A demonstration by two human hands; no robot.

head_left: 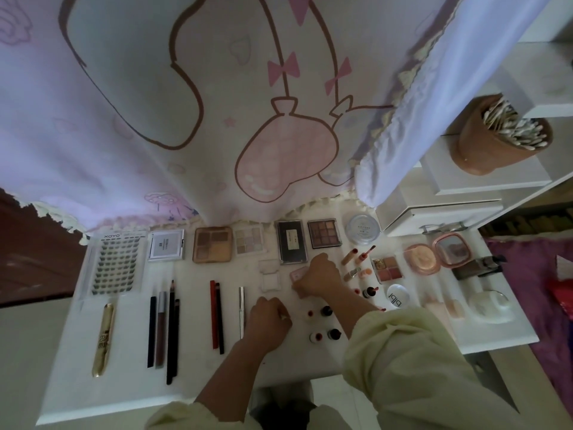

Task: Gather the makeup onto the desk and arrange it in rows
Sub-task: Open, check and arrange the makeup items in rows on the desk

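White counter (192,308) carries makeup (212,249) in rows; right hand (319,274) grips a pink compact (298,273) with curled fingers; left hand (268,318) fingers curled, contents impossible to tell.

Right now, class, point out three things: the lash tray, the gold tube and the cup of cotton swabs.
lash tray (119,265), head view, middle of the rows of lashes.
gold tube (104,339), head view, middle of its barrel.
cup of cotton swabs (483,153), head view, brown side wall.

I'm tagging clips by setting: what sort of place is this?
Probably a bedroom vanity corner: a white desk lined with makeup palettes, a cartoon-print curtain behind it, and a cup of cotton swabs alongside.
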